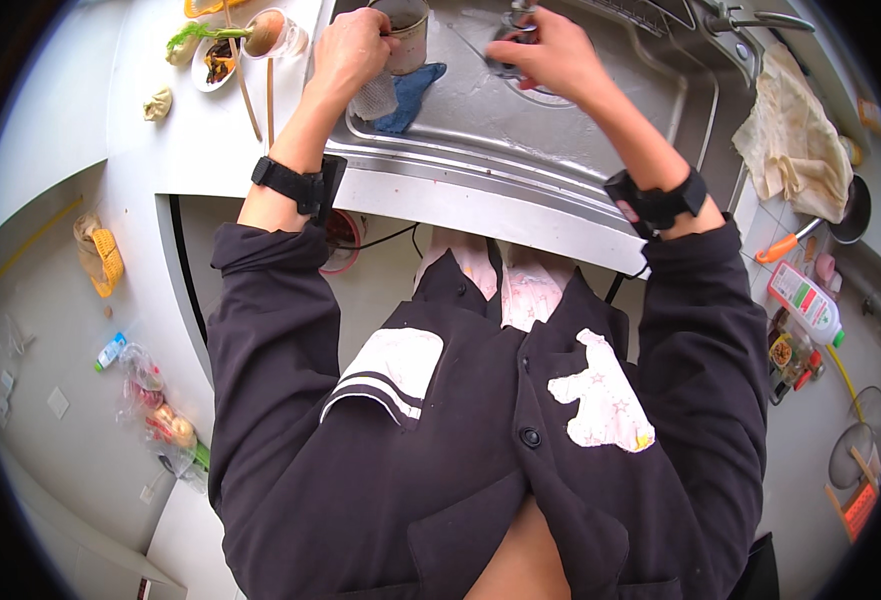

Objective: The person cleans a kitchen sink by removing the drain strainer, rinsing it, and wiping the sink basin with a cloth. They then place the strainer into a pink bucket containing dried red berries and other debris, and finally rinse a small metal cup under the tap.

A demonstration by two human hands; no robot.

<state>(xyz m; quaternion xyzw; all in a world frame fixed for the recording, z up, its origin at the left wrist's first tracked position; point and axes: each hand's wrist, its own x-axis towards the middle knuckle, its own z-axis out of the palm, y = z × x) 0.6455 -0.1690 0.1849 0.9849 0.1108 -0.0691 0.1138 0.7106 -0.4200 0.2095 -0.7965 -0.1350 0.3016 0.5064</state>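
Observation:
My left hand (352, 55) is closed at the left side of a worn grey metal cup (406, 38), its fingers curled against the cup near the sink's left end. Below that wrist lies a grey, textured piece (373, 100), partly covered by the hand. Beside it a wet blue cloth (412, 98) is crumpled in the sink. Over the metal sink (480, 115), my right hand (560, 60) is closed around a dark, shiny metal piece (505, 62). Its kind is hard to make out, as the fingers cover part of it. A metal tap (522, 12) shows just beyond.
Left of the sink, the white counter holds a small bowl of dark and orange food (218, 65), a container with a round brown item (268, 35) and wooden chopsticks (244, 95). A beige cloth (795, 140), a frying pan (848, 210) and a white bottle (805, 300) are on the right.

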